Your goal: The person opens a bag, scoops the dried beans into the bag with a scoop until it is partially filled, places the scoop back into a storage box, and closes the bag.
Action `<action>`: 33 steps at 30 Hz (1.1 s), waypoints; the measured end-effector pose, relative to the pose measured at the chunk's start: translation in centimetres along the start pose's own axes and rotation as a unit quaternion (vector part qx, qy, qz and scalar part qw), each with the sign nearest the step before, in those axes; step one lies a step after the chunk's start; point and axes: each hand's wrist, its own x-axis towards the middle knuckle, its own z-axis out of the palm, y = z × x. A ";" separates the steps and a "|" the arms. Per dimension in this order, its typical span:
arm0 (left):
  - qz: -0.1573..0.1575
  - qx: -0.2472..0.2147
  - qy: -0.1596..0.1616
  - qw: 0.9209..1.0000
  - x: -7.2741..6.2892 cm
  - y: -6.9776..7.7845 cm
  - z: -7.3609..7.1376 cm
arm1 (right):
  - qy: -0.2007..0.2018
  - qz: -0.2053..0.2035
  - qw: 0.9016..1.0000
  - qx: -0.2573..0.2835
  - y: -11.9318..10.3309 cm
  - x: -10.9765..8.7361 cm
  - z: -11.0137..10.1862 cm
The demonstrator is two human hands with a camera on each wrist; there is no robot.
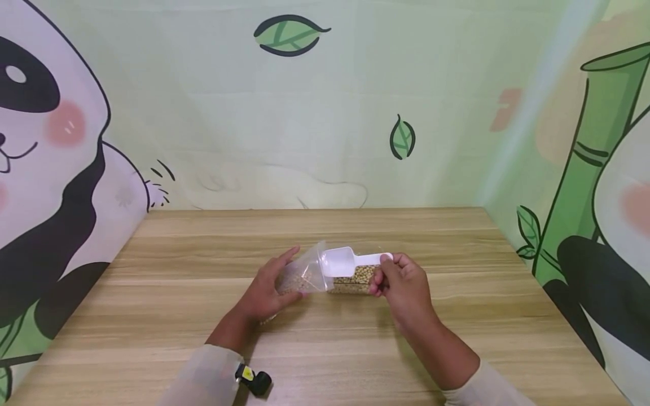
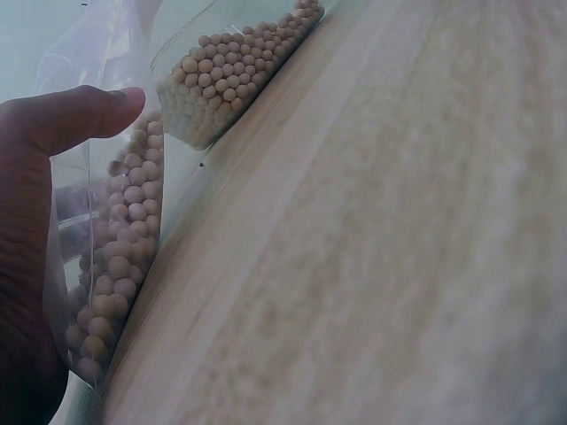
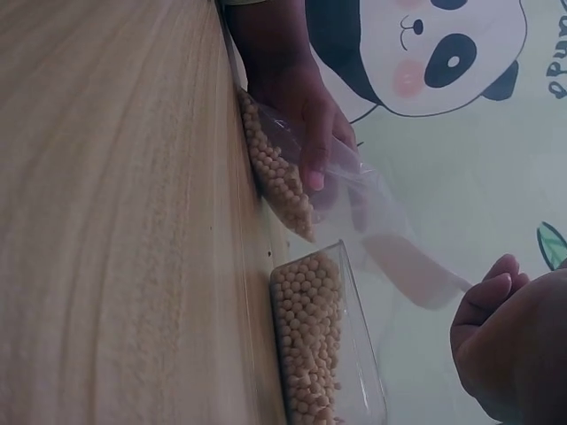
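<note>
My left hand (image 1: 265,288) grips a clear plastic bag (image 1: 304,273) of round, pale beans, thumb on the near side and fingers behind it. In the left wrist view the beans (image 2: 124,230) lie along the bag's lower side. The handle of a white plastic scoop (image 1: 339,262) is pinched between thumb and fingers of my right hand (image 1: 406,285). The scoop's head points left into the bag's open mouth. Below the scoop stands a clear rectangular container (image 3: 310,336) holding a heap of the same beans, partly hidden by scoop and right hand in the head view.
Everything stands on a wood-grain table (image 1: 178,304). A green backdrop (image 1: 213,113) with pandas, leaves and bamboo rises behind and beside it. A small black device (image 1: 256,382) sits at the left wrist. One tiny dark speck (image 2: 201,164) lies near the container.
</note>
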 end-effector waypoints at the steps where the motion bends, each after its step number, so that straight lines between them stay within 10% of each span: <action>1: -0.002 0.001 -0.001 1.000 0.0 0.0 0.0 | 0.005 0.002 1.000 0.004 0.0 0.1 -0.1; 16: -0.028 -0.003 -0.008 1.000 0.0 0.1 0.1 | 0.101 -0.026 0.991 0.078 -0.4 1.8 -1.9; 33: -0.030 -0.001 -0.009 0.999 0.0 -0.2 0.1 | 0.148 -0.097 0.977 -0.115 0.6 2.3 -2.9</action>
